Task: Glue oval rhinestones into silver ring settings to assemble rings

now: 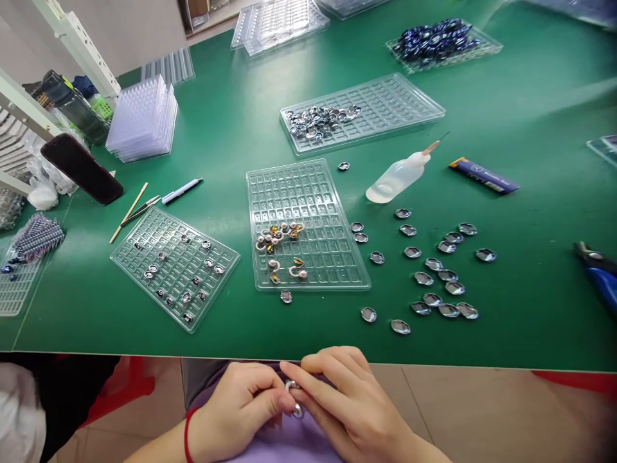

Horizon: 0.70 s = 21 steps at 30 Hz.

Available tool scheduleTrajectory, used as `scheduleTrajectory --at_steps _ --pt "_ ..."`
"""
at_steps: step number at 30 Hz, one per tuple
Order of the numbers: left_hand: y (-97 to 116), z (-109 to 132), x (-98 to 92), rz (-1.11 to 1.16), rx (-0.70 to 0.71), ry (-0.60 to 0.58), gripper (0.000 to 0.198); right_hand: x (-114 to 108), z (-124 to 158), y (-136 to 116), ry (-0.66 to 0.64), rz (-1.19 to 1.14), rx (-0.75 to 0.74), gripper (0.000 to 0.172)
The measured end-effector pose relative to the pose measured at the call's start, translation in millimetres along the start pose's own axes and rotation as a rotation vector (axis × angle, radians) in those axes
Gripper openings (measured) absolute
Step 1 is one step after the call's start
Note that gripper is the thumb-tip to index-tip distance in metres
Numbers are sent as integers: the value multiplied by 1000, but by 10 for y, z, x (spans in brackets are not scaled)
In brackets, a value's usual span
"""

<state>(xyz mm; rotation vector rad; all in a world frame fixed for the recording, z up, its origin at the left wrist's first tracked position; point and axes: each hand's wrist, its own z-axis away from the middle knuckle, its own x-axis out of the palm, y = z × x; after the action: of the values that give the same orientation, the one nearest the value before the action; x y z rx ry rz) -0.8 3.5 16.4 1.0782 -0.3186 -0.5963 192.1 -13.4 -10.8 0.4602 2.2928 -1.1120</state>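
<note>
the left hand [248, 408] and right hand [344, 405] pinch a small silvery ring-like piece [297, 411] between them, above the lap [274, 445], just before the green table [328, 328]. beyond lie loose oval gems [400, 326], then a purple tube [484, 176], its lettering [492, 181] too small to read.

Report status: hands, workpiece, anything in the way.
Left hand pinching small silvery curved piece, right hand touching it. Fingers partly hide it. No obstruction seen; faceted oval stones on green tabletop, apart from hands.
</note>
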Motion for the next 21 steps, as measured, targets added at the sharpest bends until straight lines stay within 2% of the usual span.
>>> scheduleTrajectory --at_steps 3,6,9,14,21 --pt "-179 -51 33 299 -199 -135 54 79 81 18 45 33 19 32" --pt "-317 -117 65 455 -299 -176 58 164 158 20 67 96 42 34" --pt "-368 -168 90 487 -315 -135 58 213 205 5 80 124 101 32" --pt "-404 -216 139 524 -324 -60 61 258 208 -15 173 116 217 8" --pt "-474 -249 188 572 -308 41 59 315 192 -20 203 143 256 18"
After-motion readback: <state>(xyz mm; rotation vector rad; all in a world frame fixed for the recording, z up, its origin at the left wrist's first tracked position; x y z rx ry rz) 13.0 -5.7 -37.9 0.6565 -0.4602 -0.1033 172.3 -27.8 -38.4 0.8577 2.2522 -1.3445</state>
